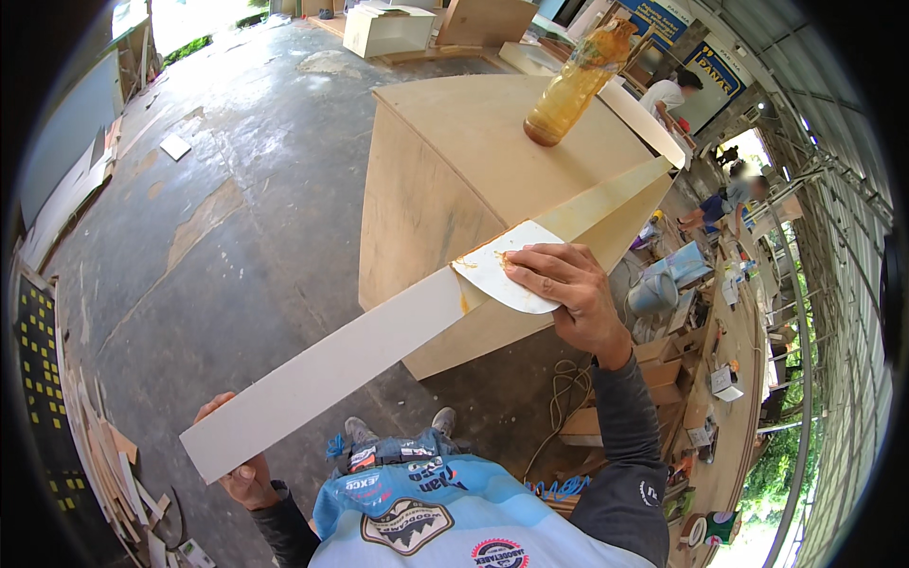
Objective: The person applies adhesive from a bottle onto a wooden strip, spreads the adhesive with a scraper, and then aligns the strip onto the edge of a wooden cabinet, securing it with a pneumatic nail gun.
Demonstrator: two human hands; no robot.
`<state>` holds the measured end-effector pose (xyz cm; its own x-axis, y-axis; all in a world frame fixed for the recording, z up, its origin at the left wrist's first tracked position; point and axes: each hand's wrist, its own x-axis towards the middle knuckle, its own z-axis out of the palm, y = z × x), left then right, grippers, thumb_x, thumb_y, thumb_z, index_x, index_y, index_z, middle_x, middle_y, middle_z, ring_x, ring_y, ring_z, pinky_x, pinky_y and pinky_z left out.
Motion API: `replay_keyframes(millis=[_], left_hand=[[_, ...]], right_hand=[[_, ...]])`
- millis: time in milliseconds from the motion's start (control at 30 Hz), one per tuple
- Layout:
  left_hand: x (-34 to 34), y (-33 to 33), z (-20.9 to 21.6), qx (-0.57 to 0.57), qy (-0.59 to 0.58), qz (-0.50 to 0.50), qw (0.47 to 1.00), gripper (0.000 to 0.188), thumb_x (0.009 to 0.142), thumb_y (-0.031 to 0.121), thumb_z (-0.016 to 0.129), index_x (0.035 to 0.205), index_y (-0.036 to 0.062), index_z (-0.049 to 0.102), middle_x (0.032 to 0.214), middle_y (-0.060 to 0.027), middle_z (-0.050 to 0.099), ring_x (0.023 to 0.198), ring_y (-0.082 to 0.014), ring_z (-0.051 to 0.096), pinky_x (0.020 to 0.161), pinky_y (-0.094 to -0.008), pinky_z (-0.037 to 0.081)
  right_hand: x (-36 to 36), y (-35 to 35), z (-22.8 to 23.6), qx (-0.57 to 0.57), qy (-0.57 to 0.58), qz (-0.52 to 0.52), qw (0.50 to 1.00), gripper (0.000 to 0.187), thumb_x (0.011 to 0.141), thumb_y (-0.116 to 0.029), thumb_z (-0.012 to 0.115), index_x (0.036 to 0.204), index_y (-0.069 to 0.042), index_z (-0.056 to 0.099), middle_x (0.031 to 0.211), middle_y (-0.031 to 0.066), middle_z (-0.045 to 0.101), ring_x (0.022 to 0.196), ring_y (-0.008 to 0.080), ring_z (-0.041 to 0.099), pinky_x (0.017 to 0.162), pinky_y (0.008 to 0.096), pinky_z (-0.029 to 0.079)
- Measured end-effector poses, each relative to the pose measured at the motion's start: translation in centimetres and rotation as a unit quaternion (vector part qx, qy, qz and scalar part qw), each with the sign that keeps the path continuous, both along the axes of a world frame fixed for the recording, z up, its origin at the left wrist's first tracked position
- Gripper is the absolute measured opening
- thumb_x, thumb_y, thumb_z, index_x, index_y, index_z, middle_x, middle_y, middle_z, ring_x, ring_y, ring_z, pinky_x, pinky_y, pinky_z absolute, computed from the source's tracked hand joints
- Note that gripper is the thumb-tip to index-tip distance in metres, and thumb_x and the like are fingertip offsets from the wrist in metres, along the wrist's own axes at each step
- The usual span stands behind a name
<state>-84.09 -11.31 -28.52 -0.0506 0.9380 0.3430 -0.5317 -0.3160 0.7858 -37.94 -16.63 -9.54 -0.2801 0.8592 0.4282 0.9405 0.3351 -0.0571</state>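
My left hand (250, 483) grips the lower-left end of a long white strip (327, 374), fingers on one side and thumb at the other edge. The strip slants up toward the near edge of a pale plywood box (426, 208). My right hand (570, 289) presses a flat white spreader (507, 275) with a rounded edge down where the strip meets a cream-coloured band (606, 199). Orange-brown glue smears the spreader and its straight edge. On top of the box, a clear plastic bottle (568, 90) of amber liquid stands beyond my right hand.
Offcuts and boards (128, 473) lie at the lower left. A cluttered workbench (724, 407) runs along the right, with a bucket (653, 292) and a coiled cable (568, 383) near it. Other people (734, 194) are at the far right. Cabinets (388, 30) stand at the back.
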Motion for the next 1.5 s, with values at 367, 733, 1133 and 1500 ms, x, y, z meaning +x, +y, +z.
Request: replay_keyframes(millis=[367, 733, 1133, 1500], left_hand=[[-0.1, -0.3, 0.0, -0.005, -0.002, 0.011, 1.0, 0.092, 0.067, 0.035, 0.094, 0.142, 0.0, 0.055, 0.147, -0.0215, 0.05, 0.139, -0.0367, 0.05, 0.119, -0.0529, 0.039], [-0.2, -0.2, 0.3, 0.001, 0.013, 0.004, 1.0, 0.094, 0.069, 0.037, 0.093, 0.144, -0.0008, 0.051, 0.147, -0.0217, 0.049, 0.14, -0.0366, 0.049, 0.12, -0.0526, 0.038], [0.1, -0.1, 0.4, -0.003, 0.015, 0.012, 1.0, 0.095, 0.067, 0.037, 0.093, 0.143, -0.0017, 0.052, 0.146, -0.0218, 0.051, 0.137, -0.0346, 0.051, 0.117, -0.0499, 0.041], [0.7, -0.2, 1.1, -0.028, -0.001, 0.004, 1.0, 0.103, 0.061, 0.035, 0.098, 0.144, -0.0025, 0.049, 0.141, -0.0237, 0.056, 0.133, -0.0346, 0.056, 0.113, -0.048, 0.046]], right_hand=[[-0.8, -1.0, 1.5, 0.019, 0.002, -0.003, 1.0, 0.055, 0.074, 0.008, 0.061, 0.122, -0.015, 0.076, 0.125, 0.0017, 0.073, 0.117, 0.024, 0.067, 0.097, 0.0403, 0.048], [-1.6, -0.4, 2.2, -0.045, 0.007, 0.002, 0.999, 0.052, 0.074, 0.009, 0.062, 0.118, -0.014, 0.077, 0.121, 0.0031, 0.075, 0.113, 0.0255, 0.068, 0.095, 0.0411, 0.049], [-2.6, -2.4, 7.0, -0.166, 0.05, 0.1, 0.98, 0.052, 0.065, 0.006, 0.061, 0.113, -0.007, 0.077, 0.115, 0.0105, 0.077, 0.105, 0.0297, 0.071, 0.09, 0.0416, 0.053], [-7.7, -1.4, 1.3, -0.031, -0.036, 0.026, 0.999, 0.059, 0.072, 0.002, 0.067, 0.13, -0.013, 0.071, 0.134, 0.005, 0.068, 0.122, 0.0259, 0.063, 0.098, 0.0425, 0.045]])
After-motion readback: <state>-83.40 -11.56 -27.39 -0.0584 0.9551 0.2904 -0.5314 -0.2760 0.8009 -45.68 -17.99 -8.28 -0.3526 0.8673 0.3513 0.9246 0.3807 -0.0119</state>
